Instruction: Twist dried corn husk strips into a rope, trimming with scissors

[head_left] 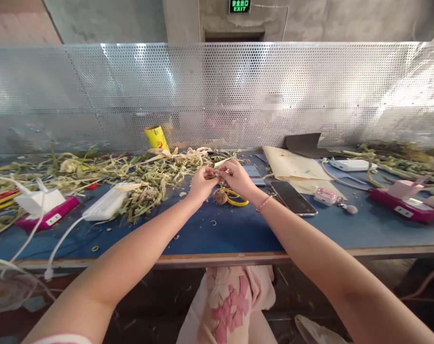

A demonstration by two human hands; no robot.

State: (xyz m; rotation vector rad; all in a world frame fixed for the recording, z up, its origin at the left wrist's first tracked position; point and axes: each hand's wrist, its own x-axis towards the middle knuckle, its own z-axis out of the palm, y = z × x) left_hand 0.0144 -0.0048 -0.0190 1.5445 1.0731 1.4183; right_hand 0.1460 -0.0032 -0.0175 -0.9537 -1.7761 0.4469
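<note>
Over the blue table, my left hand and my right hand meet with bent fingers. Both pinch at something small between the fingertips; it is mostly hidden, and its kind cannot be made out. Just below the fingers lies a brown, rounded clump. A yellow loop, which looks like a scissors handle, rests beside it under my right hand. Withered leaves and stalks form a pile to the left of my left hand. Behind my right hand is a flat blue-grey card or booklet.
A black phone, a pink earbud case and brown paper lie at right. Magenta power strips with cables sit on both sides. A white power bank is left, a yellow tube behind. A perforated metal screen bounds the back.
</note>
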